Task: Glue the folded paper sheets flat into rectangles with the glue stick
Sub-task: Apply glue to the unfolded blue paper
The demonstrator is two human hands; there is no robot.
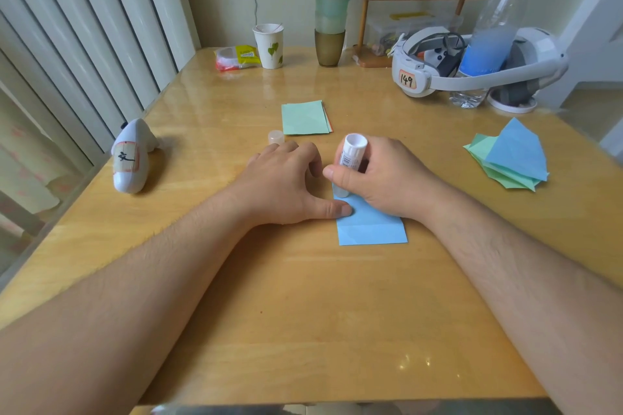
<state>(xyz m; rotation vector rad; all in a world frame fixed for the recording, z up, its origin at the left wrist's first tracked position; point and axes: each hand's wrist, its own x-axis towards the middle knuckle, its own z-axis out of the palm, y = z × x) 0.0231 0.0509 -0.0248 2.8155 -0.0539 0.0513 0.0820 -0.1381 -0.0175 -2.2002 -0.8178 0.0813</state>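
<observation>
Gripping glue stick [350, 158] in right hand [381, 178], left hand [286, 185] flat on blue paper [371, 226]

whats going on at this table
A person is gluing folded paper. The right hand grips an uncapped glue stick, its lower end down on a blue folded sheet, while the left hand holds that sheet in place, thumb on its edge. The cap stands just beyond the left hand. A neat stack of green rectangles lies further back, and a loose pile of folded sheets waits to the right.
</observation>
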